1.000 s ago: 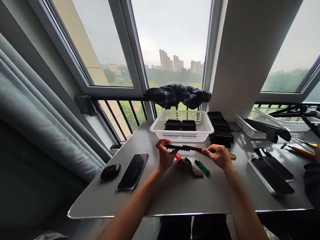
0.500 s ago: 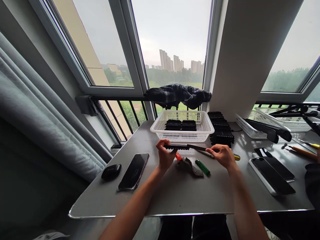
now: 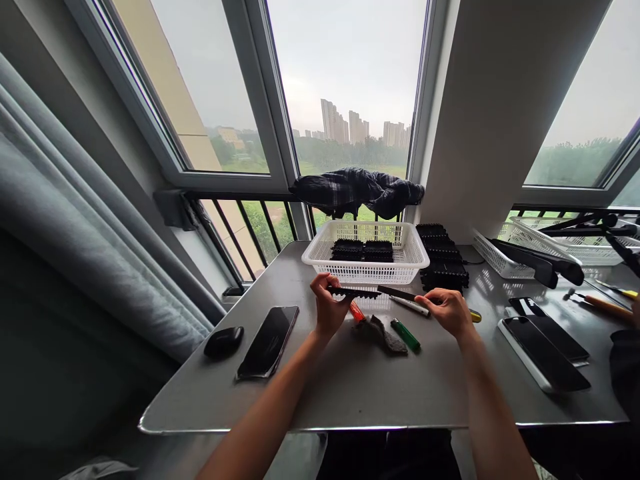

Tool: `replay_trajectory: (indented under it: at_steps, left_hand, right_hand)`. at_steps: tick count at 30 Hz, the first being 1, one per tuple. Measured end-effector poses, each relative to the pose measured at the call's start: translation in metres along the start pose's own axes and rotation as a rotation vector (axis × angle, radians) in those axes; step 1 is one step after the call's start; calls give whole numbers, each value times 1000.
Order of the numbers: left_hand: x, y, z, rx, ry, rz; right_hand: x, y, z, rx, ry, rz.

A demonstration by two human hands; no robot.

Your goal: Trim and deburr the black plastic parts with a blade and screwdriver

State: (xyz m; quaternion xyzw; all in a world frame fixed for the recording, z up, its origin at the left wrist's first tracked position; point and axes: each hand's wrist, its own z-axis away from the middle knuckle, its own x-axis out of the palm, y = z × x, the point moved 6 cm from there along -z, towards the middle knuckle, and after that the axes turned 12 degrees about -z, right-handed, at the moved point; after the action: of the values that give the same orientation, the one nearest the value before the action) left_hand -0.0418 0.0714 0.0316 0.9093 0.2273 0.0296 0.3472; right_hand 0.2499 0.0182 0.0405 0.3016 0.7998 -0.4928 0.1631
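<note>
My left hand (image 3: pixel 331 308) is closed on one end of a black toothed piece (image 3: pixel 356 292), held level above the table. My right hand (image 3: pixel 447 310) grips a flat dark file (image 3: pixel 397 293); a yellow handle end shows past the hand. The file's tip is close to the right end of the black piece, with a small gap between them. Under the hands lie a red lighter-like object (image 3: pixel 357 311), a crumpled grey cloth (image 3: pixel 383 335), a green lighter (image 3: pixel 405 335) and a slim whitish stick (image 3: pixel 410 306).
Behind my hands stands a white basket (image 3: pixel 367 272) with black toothed pieces; more such pieces (image 3: pixel 444 257) are stacked beside it. Phones (image 3: pixel 267 342) (image 3: pixel 545 353) and a black case (image 3: pixel 223 342) lie on the table (image 3: pixel 350 400). Baskets, tools and part of another person are at right.
My right hand has drawn the file slightly away from the black piece; its tip overlapped the piece's end before and now sits apart. My left hand has barely shifted.
</note>
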Motion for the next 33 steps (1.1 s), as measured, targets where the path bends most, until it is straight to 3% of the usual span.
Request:
replay_trajectory:
  at_steps: [6, 12, 14, 17, 23, 30, 33]
  left_hand:
    - [4, 4, 4, 86, -46, -14]
    - [1, -1, 1, 72, -17, -44]
    - [0, 0, 1, 74, 0, -39]
    - [3, 7, 5, 110, -6, -25]
    - [10, 29, 21, 251, 8, 29]
    - [18, 48, 41, 519, -76, 84]
    - [16, 47, 42, 523, -39, 62]
  right_hand:
    - [17, -12, 1, -44, -62, 15]
    - [2, 2, 1, 48, 9, 11]
    - [2, 3, 0, 52, 23, -74]
    - [18, -4, -3, 76, -49, -304]
    - [53, -16, 0, 172, -168, -512]
    - [62, -21, 5, 185, -224, -548]
    - [61, -21, 4, 188, -198, -591]
